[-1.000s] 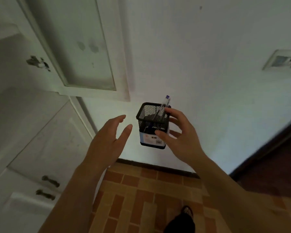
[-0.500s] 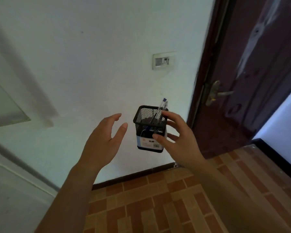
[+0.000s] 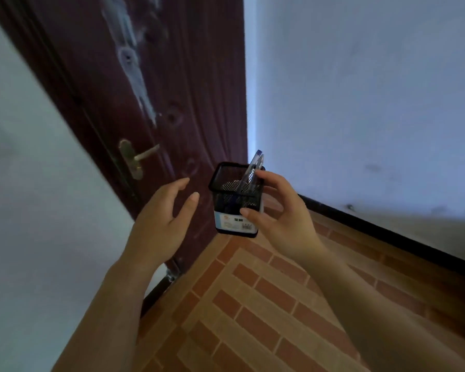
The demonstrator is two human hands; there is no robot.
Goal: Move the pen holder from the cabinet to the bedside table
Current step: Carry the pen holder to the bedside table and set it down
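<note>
The pen holder is a square black mesh cup with a white and blue label band near its base. Pens with blue caps stick out of its top. My right hand grips it from the right side, thumb on the front and fingers over the rim, holding it upright in the air at chest height. My left hand hovers just left of the holder, fingers spread, touching nothing. Neither the cabinet nor the bedside table is in view.
A dark red door with a brass lever handle stands straight ahead. White walls flank it, the right wall with a black skirting board. The floor is brick-patterned tile.
The view has swung right: the white cabinet and the wall switch have left the frame, and the door now fills the middle. Both hands keep the same pose around the holder.
</note>
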